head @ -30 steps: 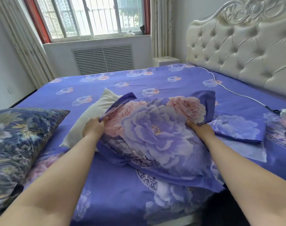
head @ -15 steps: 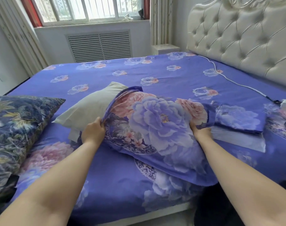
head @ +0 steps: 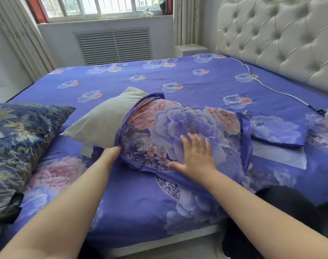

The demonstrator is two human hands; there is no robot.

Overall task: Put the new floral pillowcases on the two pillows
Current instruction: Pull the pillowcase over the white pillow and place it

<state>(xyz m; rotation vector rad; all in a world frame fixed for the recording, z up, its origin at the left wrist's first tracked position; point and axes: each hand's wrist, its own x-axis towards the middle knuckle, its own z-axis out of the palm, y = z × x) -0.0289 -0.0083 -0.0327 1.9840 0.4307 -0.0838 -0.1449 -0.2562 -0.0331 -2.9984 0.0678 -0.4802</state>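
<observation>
Bedroom, purple floral bedsheet (head: 178, 75). R hand (head: 195, 156) flat, fingers spread, pressing the floral pillowcase (head: 178, 128), prob pinning it. L hand (head: 111, 152) at the case's open edge, fingers hidden, grip unclear, likely tugging it over the half-bare cream pillow (head: 103, 118). Folded 2nd pillowcase (head: 277, 129) just right; dark-cased pillow (head: 19, 131) left, well apart

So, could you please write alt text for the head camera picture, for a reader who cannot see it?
A person pulls a floral pillowcase over a beige pillow on a bed: the left hand grips the case's open edge, the right hand lies flat on top. The pillow's far half is bare. A dark pillow lies at left, a folded pillowcase at right.
</observation>
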